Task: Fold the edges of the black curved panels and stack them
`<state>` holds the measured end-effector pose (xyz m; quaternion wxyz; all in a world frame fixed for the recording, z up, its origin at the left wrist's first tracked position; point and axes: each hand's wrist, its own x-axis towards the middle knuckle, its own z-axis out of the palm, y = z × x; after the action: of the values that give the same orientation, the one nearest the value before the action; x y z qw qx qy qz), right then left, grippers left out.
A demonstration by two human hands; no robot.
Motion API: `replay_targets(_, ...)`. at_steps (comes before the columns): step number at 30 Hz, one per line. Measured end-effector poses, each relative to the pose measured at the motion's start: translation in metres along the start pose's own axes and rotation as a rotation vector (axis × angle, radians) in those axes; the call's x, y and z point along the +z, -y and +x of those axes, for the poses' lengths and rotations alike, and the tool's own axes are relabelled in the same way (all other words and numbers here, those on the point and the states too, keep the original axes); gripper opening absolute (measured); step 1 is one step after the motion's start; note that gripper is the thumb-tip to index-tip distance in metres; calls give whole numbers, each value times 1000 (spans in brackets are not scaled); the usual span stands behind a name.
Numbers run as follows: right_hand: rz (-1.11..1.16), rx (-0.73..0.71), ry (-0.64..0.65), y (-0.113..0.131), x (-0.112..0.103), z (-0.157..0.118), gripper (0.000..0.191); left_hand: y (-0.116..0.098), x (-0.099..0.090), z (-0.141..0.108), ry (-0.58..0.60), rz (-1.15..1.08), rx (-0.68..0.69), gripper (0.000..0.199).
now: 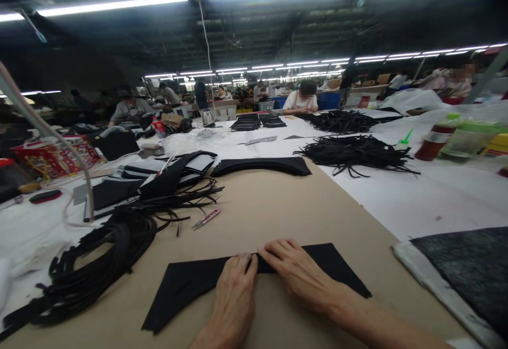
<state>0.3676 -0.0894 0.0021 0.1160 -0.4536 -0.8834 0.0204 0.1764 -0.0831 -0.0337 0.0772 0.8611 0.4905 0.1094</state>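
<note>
A curved black fabric piece (190, 283) lies across the brown board in front of me, its wide ends pointing toward me. My left hand (236, 293) is on its narrow middle, fingers bent and close together at the far edge. Right beside it, my right hand (296, 269) reaches in from the right, its fingers closed over the same edge. The two hands almost meet, with a short strip of cloth showing between them. Their undersides are hidden. Farther off on the board rests a stack of similar curved black pieces (262, 166).
Pink-handled thread snips (206, 219) lie left of centre. Coiled black strips (119, 243) and layered black-and-white pieces (119, 190) fill the left side. A heap of black strips (353, 153) and bottles (436, 137) stand at the right. A co-worker (301, 98) sits across the table.
</note>
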Motion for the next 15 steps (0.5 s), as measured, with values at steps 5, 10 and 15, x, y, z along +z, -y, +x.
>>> replay_targets(5,28,-15,-4,-3,19,4,53,24,-10,-9,-44,6,-33,53)
replay_targets(10,54,-13,3,-8,21,1,57,79,-31,-36,-61,86,-149,53)
replay_targets(15,124,29,17,-5,15,4,57,138,-45,-52,-187,20,-322,41)
